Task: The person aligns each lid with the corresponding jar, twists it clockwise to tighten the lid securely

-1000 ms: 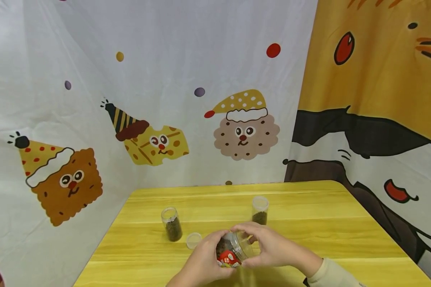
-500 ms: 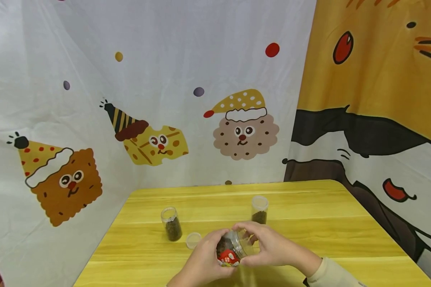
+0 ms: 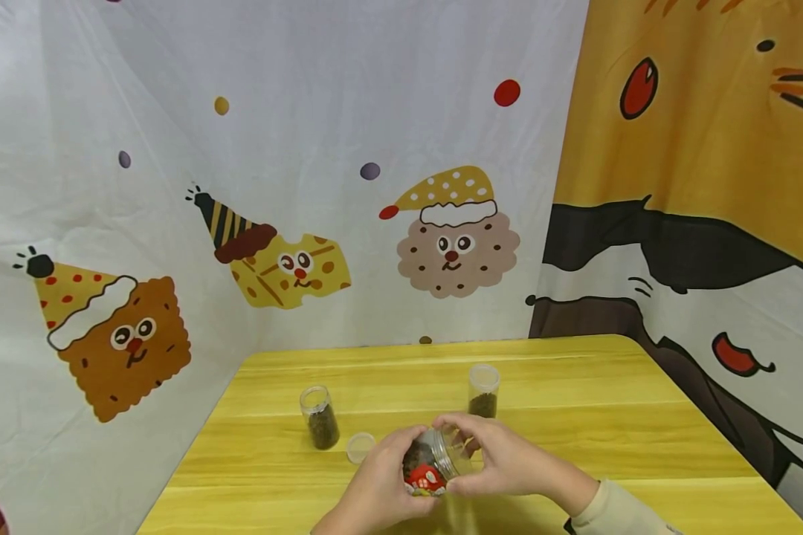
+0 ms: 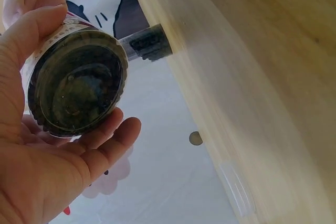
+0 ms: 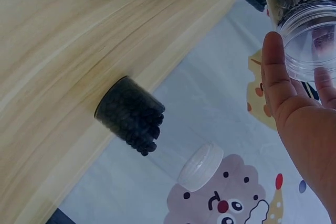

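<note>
In the head view my left hand [image 3: 388, 475] grips a clear plastic jar [image 3: 424, 469] with dark contents and a red label. The jar is tilted on its side above the table, its mouth end toward the right. Around that end curl the fingers and thumb of my right hand [image 3: 502, 461], holding the clear lid [image 3: 456, 450] at the ridged neck. From the left wrist the jar's round base [image 4: 76, 85] faces the camera, with thumb and fingers on either side. The right wrist view shows fingertips against the clear lid [image 5: 310, 59].
A slim jar [image 3: 323, 423] of dark pieces stands at the left, with a loose round clear lid [image 3: 360, 448] beside it. Behind my right hand stands another part-filled jar [image 3: 485, 392], white-capped in the right wrist view. Printed fabric [image 3: 375, 89] hangs behind the yellow wooden table [image 3: 575, 401].
</note>
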